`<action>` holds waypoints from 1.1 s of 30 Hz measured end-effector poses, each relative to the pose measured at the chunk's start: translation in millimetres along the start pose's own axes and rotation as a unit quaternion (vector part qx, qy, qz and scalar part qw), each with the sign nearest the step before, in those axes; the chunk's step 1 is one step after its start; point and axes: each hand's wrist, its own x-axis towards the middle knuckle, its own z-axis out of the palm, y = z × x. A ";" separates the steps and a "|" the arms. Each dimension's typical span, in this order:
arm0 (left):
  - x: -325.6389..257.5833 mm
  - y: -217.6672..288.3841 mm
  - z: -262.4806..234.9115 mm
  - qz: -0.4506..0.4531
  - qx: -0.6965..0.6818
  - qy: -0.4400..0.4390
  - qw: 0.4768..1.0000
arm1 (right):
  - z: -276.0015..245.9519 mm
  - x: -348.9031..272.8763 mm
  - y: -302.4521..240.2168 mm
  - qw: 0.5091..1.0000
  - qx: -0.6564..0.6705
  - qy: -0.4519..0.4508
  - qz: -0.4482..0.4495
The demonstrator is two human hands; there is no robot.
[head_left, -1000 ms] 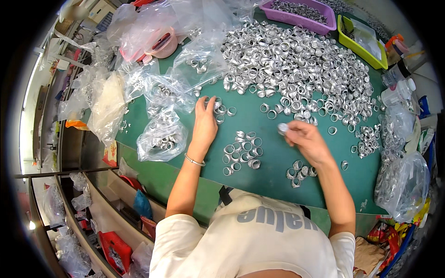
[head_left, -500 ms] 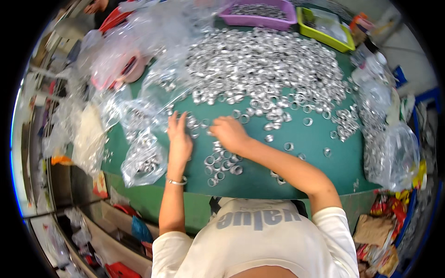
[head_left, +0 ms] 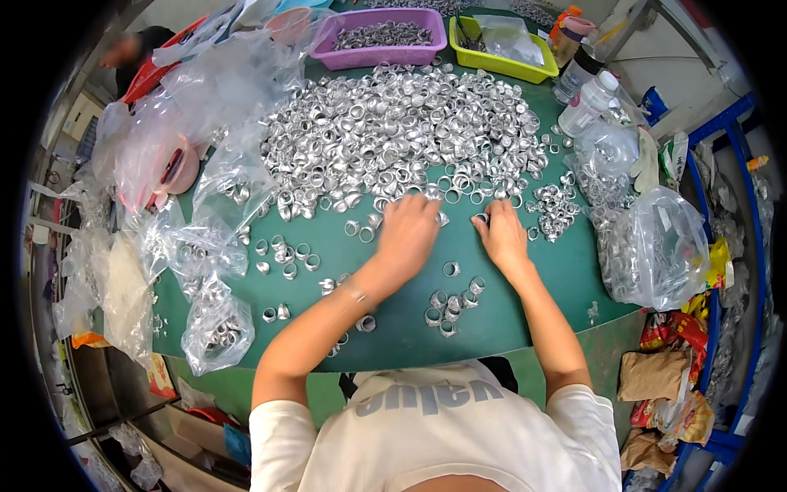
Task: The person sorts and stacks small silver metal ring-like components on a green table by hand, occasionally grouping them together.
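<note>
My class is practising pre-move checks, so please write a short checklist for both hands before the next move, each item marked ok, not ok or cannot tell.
1. Left hand at the pile's near edge: ok.
2. Left grip: cannot tell; the palm is hidden.
3. Right grip: cannot tell; a ring shows by the right hand.
4. Nearer rings fully in view: not ok; the left forearm covers some.
5. Purple tray apart from both hands: ok.
</note>
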 end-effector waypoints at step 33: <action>-181.6 9.3 -71.2 -0.309 -0.069 0.252 0.915 | 23.7 -82.9 -128.2 0.937 0.081 -0.193 -0.280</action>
